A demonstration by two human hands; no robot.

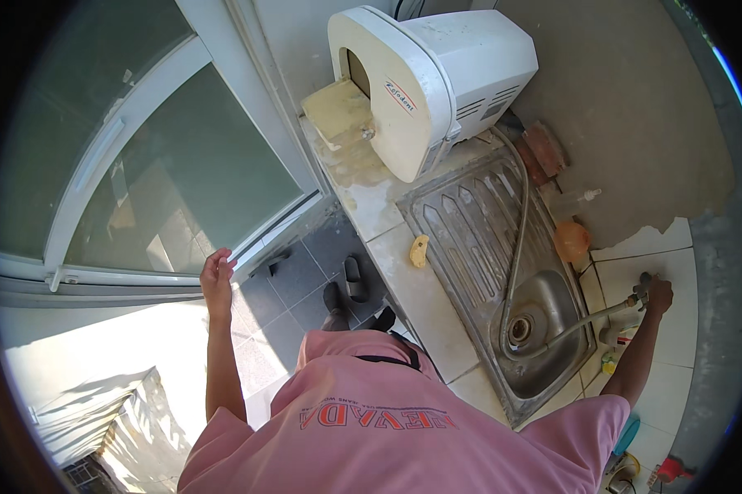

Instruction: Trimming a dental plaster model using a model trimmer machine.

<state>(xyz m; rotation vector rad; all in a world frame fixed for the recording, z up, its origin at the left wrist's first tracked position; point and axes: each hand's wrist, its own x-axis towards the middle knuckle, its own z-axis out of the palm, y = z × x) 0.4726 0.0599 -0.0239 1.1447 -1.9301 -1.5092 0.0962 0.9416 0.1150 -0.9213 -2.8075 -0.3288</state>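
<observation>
Currently | right grip (660, 294) on tap (642, 288) | spout (595, 317) slants left over sink (544, 383)

Door (214, 152) to my left, counter (427, 309) right. Machine (478, 74) at counter's far end, sink (449, 216) nearer. Sponge (419, 251) left of sink; hose (522, 210) across drainboard into basin (544, 380). Tap (641, 288) on right, beyond basin.
</observation>
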